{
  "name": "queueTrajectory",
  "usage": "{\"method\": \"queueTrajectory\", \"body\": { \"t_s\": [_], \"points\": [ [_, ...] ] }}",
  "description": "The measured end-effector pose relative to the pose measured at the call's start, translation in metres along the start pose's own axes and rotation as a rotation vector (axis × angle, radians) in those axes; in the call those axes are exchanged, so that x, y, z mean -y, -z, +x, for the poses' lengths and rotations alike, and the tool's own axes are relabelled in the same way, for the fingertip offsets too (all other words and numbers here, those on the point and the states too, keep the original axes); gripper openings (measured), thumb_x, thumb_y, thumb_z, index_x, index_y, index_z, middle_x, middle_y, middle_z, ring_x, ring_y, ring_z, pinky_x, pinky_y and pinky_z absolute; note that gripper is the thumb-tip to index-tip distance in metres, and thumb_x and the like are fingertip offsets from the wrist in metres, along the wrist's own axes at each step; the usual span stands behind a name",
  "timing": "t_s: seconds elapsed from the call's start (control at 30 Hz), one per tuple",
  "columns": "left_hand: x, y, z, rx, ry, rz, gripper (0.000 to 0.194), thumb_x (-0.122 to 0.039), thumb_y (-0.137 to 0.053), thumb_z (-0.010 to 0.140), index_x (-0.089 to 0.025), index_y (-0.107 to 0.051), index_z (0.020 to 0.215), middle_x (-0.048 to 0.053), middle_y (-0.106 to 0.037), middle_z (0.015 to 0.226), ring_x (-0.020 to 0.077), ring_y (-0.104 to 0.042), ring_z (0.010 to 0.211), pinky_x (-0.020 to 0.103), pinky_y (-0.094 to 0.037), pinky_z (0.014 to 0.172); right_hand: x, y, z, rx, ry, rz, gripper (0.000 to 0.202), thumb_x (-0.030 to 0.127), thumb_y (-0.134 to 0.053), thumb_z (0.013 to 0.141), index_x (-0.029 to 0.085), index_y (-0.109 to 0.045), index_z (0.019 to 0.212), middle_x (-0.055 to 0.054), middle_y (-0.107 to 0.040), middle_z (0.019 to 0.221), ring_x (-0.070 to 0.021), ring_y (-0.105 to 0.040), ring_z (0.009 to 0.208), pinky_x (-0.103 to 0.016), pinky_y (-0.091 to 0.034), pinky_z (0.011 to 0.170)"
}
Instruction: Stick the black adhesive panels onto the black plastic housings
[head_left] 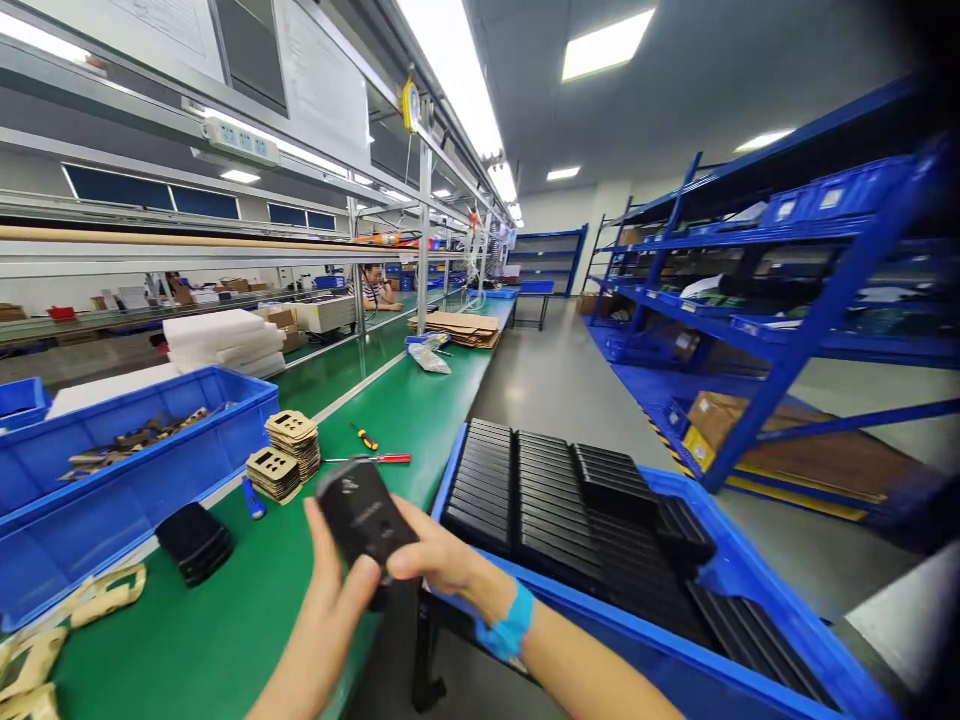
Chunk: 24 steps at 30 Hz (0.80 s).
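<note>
Both my hands hold a black plastic housing point(365, 515) above the front edge of the green bench. My left hand point(337, 580) grips its left side, with the thumb on the lower face. On the other side, my right hand point(435, 550) has its thumb pressed on the lower right face; a blue band is round that wrist. Behind the housing lie a red-handled screwdriver point(394, 458) and a short yellow-and-black screwdriver point(367, 438). Stacks of tan camouflage-coloured plates point(294, 440) stand to the left, near a blue-handled tool point(253, 497).
At my right, a blue bin point(750, 540) holds rows of black ribbed parts point(555, 490). A larger blue bin point(150, 490) with brown pieces stands at left, near a small black stack point(195, 542). Cardboard sheets point(457, 328) lie farther along. Blue shelving point(795, 390) lines the aisle; a person point(375, 288) sits beyond.
</note>
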<state>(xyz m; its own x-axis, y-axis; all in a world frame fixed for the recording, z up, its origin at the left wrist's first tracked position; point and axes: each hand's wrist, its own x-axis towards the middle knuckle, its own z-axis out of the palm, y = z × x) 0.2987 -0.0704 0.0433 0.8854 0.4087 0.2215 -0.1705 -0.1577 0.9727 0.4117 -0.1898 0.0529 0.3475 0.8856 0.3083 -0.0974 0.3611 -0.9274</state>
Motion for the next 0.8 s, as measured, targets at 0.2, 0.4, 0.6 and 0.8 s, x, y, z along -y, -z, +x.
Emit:
{"method": "queueTrajectory", "body": {
  "t_s": [0.2, 0.4, 0.6, 0.8],
  "points": [
    [0.007, -0.017, -0.018, 0.621, -0.009, 0.673, 0.092, -0.05, -0.055, 0.08, -0.018, -0.003, 0.149, 0.007, 0.01, 0.155, 0.0262, 0.008, 0.142, 0.048, -0.008, 0.116, 0.07, 0.104, -0.178, -0.493, -0.063, -0.973, 0.107, 0.058, -0.064, 0.069, 0.015, -0.008, 0.15, -0.012, -0.009, 0.157, -0.0296, -0.01, 0.142, -0.045, -0.007, 0.115],
    [0.073, 0.018, -0.01, 0.424, 0.13, 1.399, 0.085, -0.048, -0.055, 0.079, -0.011, -0.017, 0.145, 0.02, 0.0, 0.153, 0.0368, 0.005, 0.14, 0.061, -0.009, 0.11, 0.115, 0.173, -0.285, -0.634, -0.603, -1.608, 0.114, 0.039, -0.061, 0.058, -0.003, -0.004, 0.147, -0.029, -0.02, 0.148, -0.0376, -0.019, 0.138, -0.05, -0.014, 0.114],
    [0.104, 0.034, -0.015, 0.391, 0.164, 1.459, 0.091, -0.073, -0.035, 0.079, -0.016, -0.014, 0.145, 0.015, -0.001, 0.154, 0.0341, -0.001, 0.142, 0.057, -0.013, 0.112, 0.085, 0.206, -0.284, -0.484, -0.721, -1.531, 0.116, 0.028, -0.062, 0.045, -0.005, -0.015, 0.146, -0.026, -0.019, 0.151, -0.0334, -0.017, 0.14, -0.038, -0.014, 0.115],
    [0.107, 0.035, -0.022, 0.309, 0.058, 1.447, 0.086, -0.073, -0.033, 0.08, -0.018, -0.02, 0.145, 0.014, -0.007, 0.153, 0.0333, -0.008, 0.142, 0.056, -0.015, 0.112, 0.052, 0.224, -0.295, -0.678, -0.764, -1.371, 0.112, 0.043, -0.056, 0.057, 0.005, -0.006, 0.149, -0.021, -0.007, 0.155, -0.0337, -0.002, 0.142, -0.046, -0.016, 0.114]
  ]
}}
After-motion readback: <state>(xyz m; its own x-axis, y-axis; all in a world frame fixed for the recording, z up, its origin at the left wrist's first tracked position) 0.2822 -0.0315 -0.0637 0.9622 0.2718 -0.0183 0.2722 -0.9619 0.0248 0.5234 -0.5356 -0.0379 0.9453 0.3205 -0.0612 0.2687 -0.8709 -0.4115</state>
